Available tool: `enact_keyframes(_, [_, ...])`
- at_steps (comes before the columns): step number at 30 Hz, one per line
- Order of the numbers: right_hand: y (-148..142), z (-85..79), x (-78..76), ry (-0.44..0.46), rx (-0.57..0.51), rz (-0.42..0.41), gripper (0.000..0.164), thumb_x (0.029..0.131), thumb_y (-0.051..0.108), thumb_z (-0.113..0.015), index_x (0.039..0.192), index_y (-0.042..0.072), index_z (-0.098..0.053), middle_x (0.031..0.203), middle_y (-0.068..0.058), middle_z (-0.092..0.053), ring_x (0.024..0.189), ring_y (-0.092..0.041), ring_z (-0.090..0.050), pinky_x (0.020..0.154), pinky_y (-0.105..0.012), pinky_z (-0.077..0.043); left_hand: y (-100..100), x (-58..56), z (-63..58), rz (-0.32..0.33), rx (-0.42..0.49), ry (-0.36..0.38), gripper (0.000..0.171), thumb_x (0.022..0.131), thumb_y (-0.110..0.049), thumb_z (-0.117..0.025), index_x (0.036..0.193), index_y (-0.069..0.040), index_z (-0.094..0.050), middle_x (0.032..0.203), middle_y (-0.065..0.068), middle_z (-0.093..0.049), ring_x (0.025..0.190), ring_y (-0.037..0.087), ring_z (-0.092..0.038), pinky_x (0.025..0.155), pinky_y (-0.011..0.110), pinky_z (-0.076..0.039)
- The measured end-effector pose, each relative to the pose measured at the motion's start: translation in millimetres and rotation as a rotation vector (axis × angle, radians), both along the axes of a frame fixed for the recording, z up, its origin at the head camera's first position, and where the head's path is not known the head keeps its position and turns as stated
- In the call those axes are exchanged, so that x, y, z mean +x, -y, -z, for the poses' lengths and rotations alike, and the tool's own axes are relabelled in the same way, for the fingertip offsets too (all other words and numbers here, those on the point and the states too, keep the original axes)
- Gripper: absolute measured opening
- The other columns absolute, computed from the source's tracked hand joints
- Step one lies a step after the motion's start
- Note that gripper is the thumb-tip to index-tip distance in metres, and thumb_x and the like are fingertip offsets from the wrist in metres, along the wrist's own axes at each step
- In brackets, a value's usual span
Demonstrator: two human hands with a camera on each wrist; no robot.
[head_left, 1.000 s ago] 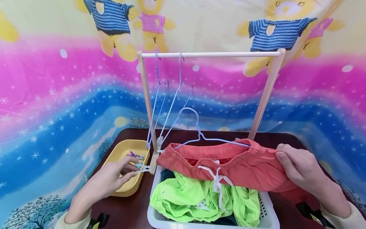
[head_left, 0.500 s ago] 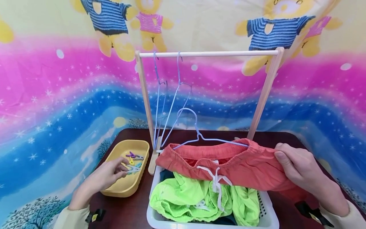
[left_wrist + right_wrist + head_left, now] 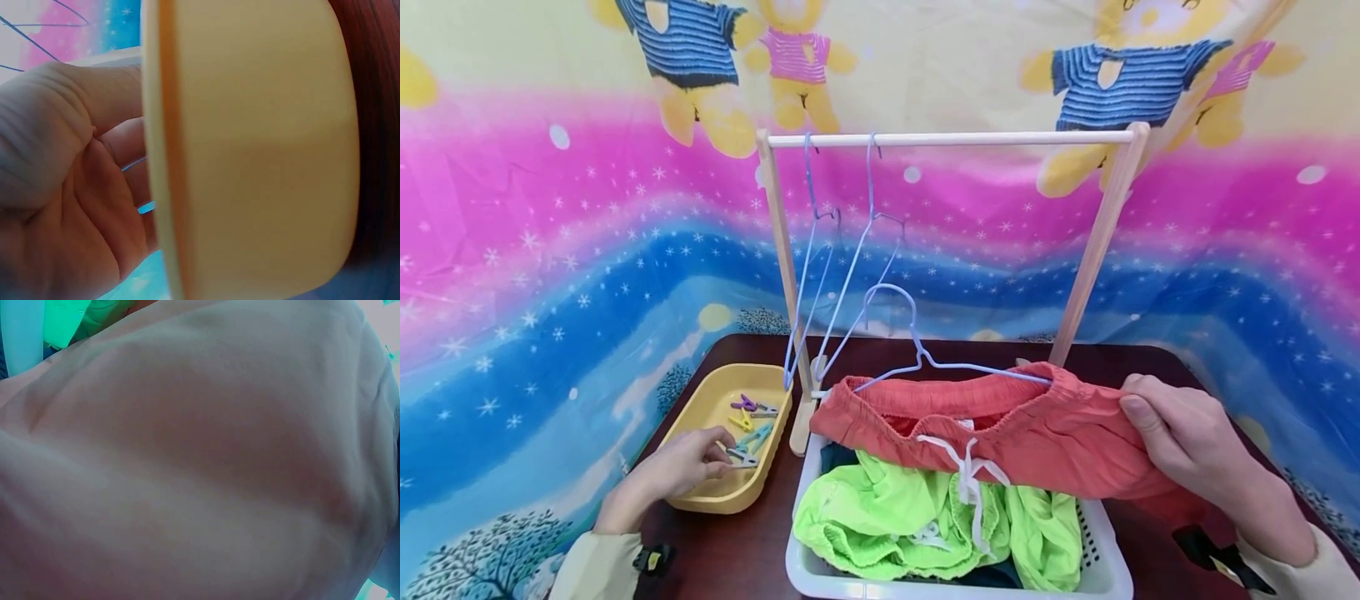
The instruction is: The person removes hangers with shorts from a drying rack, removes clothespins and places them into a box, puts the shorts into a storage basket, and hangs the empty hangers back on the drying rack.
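At the left, my left hand (image 3: 694, 460) reaches over the near rim of a yellow tray (image 3: 696, 402), its fingers curled. A pale grey clothespin (image 3: 745, 459) sticks out from between its fingertips and thumb. In the left wrist view the tray's wall hides the fingertips of that hand (image 3: 75, 156). My right hand (image 3: 1187, 446) grips the right end of a pair of red shorts (image 3: 1067, 454) with a white drawstring. A light purple hanger (image 3: 919, 333) sits inside their waistband. Red fabric (image 3: 187, 437) fills the right wrist view.
Purple, yellow and teal clothespins (image 3: 757, 437) lie in the tray. A white basket (image 3: 1105, 567) holds bright green shorts (image 3: 895, 517) and some dark cloth. Behind it stands a wooden rack (image 3: 1097, 242) with two hangers (image 3: 852, 267) on its left side. A patterned curtain (image 3: 985, 233) hangs behind.
My left hand has moved left and down into the yellow tray, carrying the pale clothespin with it. The right hand, the red shorts and their hanger have hardly moved. Hanging hangers swing slightly.
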State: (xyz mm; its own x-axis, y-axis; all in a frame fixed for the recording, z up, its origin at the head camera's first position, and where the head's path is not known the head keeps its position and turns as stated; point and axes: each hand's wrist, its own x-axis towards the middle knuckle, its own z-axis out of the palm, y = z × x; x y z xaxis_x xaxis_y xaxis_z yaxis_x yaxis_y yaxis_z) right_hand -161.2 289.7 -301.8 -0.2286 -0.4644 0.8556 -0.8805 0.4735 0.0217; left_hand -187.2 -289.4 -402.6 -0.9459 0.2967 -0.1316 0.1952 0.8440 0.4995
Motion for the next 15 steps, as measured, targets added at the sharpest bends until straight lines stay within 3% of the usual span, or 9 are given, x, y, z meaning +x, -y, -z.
enact_keyframes(9, [0.6, -0.6, 0.1, -0.012, -0.025, -0.003, 0.044, 0.105, 0.028, -0.046, 0.076, 0.000, -0.061, 0.073, -0.002, -0.056, 0.062, 0.003, -0.040, 0.056, -0.014, -0.037, 9.0, -4.5, 5.4, 0.008, -0.036, 0.087, 0.023, 0.087, -0.017, -0.073, 0.107, -0.009, -0.064, 0.099, 0.004, -0.073, 0.093, 0.018, -0.064, 0.077, 0.034, -0.051])
enact_keyframes(15, [2.2, -3.3, -0.1, 0.002, -0.017, -0.017, 0.043, 0.105, 0.028, -0.046, 0.076, 0.000, -0.060, 0.072, 0.000, -0.053, 0.061, 0.004, -0.038, 0.054, -0.014, -0.037, 12.9, -6.6, -3.4, -0.004, -0.016, 0.134, 0.029, 0.093, -0.028, -0.068, 0.113, -0.008, -0.063, 0.101, 0.005, -0.070, 0.093, 0.019, -0.064, 0.078, 0.039, -0.053])
